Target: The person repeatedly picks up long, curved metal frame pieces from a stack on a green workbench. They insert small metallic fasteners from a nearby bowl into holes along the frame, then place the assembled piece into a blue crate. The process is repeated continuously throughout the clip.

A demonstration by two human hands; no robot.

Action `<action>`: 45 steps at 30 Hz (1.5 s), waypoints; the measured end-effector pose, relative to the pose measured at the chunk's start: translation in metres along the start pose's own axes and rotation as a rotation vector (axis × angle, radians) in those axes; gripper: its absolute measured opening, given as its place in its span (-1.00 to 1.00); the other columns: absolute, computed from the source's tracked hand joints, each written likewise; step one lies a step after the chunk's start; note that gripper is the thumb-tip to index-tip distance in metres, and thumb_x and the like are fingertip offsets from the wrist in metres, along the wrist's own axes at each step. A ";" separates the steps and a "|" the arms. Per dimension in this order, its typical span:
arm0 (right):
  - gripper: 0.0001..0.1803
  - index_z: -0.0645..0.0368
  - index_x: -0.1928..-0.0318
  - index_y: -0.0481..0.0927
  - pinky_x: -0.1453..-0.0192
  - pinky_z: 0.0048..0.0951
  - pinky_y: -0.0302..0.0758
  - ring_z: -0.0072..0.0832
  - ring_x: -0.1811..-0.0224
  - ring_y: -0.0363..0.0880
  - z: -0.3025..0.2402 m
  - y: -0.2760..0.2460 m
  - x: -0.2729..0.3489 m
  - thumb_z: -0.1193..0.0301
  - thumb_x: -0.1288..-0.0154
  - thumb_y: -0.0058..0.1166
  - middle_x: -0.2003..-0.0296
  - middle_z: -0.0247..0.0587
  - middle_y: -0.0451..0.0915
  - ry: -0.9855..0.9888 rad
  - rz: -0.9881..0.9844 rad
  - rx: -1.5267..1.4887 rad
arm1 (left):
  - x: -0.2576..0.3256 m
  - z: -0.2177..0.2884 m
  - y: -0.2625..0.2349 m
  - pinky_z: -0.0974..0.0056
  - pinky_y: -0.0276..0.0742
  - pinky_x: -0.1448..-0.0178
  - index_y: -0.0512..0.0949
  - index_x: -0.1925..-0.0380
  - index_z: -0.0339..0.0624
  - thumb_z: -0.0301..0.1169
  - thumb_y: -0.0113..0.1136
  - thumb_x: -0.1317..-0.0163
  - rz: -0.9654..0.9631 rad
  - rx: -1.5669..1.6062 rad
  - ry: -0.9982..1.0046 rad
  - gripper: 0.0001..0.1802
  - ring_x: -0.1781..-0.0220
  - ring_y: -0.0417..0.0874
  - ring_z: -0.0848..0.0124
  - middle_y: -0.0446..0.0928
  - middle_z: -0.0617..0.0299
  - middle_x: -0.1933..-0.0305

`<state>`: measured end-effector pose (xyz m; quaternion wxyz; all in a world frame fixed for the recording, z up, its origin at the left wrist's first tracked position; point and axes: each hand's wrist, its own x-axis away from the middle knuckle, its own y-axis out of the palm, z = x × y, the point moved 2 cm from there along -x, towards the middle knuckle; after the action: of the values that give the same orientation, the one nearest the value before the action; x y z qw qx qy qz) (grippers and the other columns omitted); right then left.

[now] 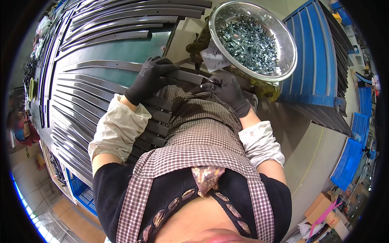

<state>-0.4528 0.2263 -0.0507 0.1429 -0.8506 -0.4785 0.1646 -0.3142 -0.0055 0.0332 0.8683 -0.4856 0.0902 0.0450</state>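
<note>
A: What do we record for the left hand [150, 79] and right hand [231, 93]?
B: We note black gloves [137, 89], with a pale printed mark on the back of the left one.
A: Forearms?
B: We find off-white, wrinkled sleeve covers [262, 143].
A: Torso?
B: We log a brown-and-white checked apron [202, 156] with broad shoulder straps [135, 206], over a dark short-sleeved top [109, 196]. Its neckline shows oval patterned insets [188, 194]; patterned cloth [207, 178] sits at centre.

It's bright in here, glare streaking the metal strips [83, 106], shadow on the floor [283, 137], straight lines bowing toward blackened edges.
</note>
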 end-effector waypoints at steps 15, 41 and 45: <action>-0.74 0.20 0.04 0.65 0.13 -0.35 0.57 -0.24 0.18 0.68 -0.030 -0.021 0.003 0.28 -0.45 0.14 0.27 -0.09 0.69 -0.052 0.024 0.269 | 0.003 -0.005 0.001 0.07 0.43 -0.21 0.70 0.08 -0.13 -0.33 0.49 0.07 -0.024 -0.014 -0.042 -0.54 0.02 0.60 0.09 0.64 0.17 0.15; -0.52 0.11 0.05 0.66 0.04 -0.14 0.58 -0.13 0.10 0.69 0.019 -0.149 -0.031 -0.01 -0.26 0.24 0.15 -0.02 0.69 0.223 0.131 0.882 | 0.045 0.022 -0.036 0.09 0.58 0.19 0.56 -0.15 -0.15 -0.26 0.39 -0.10 -0.208 -0.110 0.302 -0.43 0.25 0.63 0.08 0.56 0.07 0.22; -0.36 -0.01 -0.20 0.54 -0.20 -0.06 0.54 -0.07 -0.17 0.59 0.070 -0.162 -0.046 0.01 -0.14 0.31 -0.12 0.01 0.61 0.497 -0.157 1.119 | 0.078 0.047 -0.056 0.05 0.60 0.10 0.62 -0.06 -0.13 -0.28 0.38 -0.09 -0.354 0.014 0.171 -0.52 0.15 0.67 0.07 0.62 0.06 0.19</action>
<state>-0.6289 0.2736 -0.0421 0.6866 -0.6217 -0.3331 0.1764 -0.2230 0.0045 0.0887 0.8552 -0.4899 0.0771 -0.1505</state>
